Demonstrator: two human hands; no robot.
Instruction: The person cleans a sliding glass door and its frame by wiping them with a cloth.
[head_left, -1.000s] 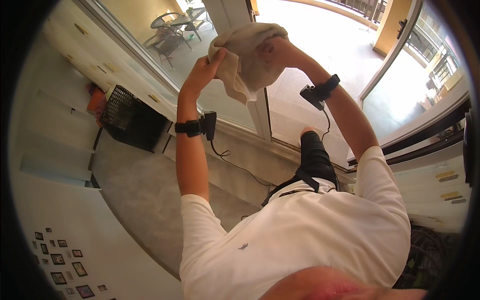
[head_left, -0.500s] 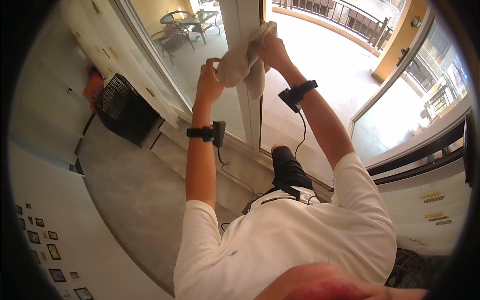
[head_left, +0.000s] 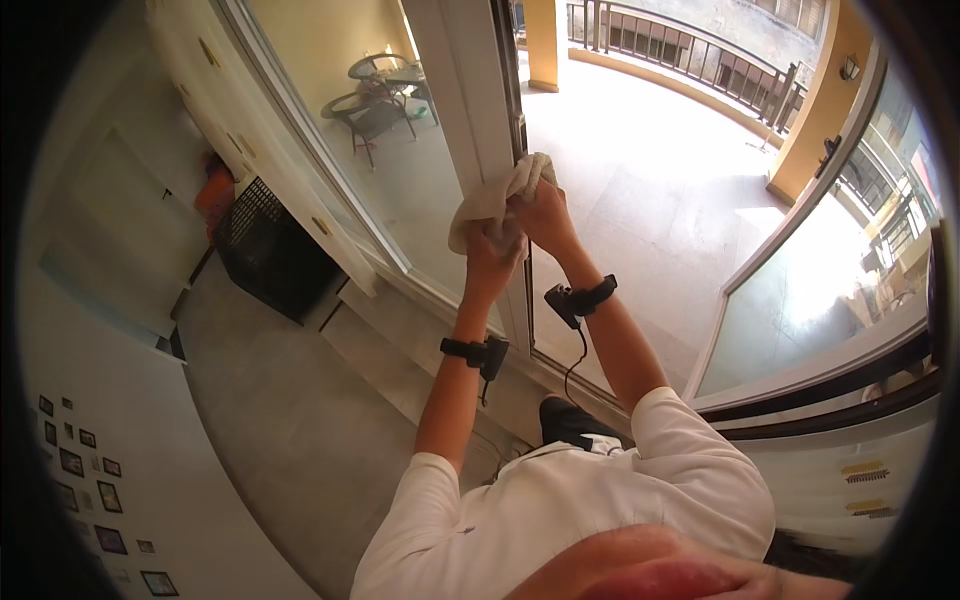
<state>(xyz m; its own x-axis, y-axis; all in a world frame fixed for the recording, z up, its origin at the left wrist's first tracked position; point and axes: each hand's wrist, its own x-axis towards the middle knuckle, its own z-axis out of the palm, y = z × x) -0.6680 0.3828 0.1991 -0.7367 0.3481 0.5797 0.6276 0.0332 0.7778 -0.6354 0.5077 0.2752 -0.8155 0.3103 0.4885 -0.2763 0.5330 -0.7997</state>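
A pale, bunched cloth [head_left: 482, 208] lies against the white door frame [head_left: 462, 90], around the height of the frame's dark inner edge. My left hand [head_left: 492, 265] is closed on the cloth's lower part, its fingers partly hidden in the folds. My right hand [head_left: 545, 220] grips the cloth's right side, close beside the left one. Black straps with small boxes sit on both wrists, the left strap [head_left: 475, 350] and the right strap [head_left: 585, 297]; a cable hangs from the right one.
Left of the frame is a glass panel [head_left: 330, 130] with wicker chairs [head_left: 375, 115] behind it. An open glass door [head_left: 790, 310] stands to the right. Beyond lies a balcony with a railing [head_left: 690, 60]. A black crate [head_left: 270, 250] rests on the floor near a step [head_left: 390, 350].
My left hand has moved right, and both hands are now close together on the cloth. The cloth, hanging loosely before, is now bunched against the door frame. The camera view has shifted.
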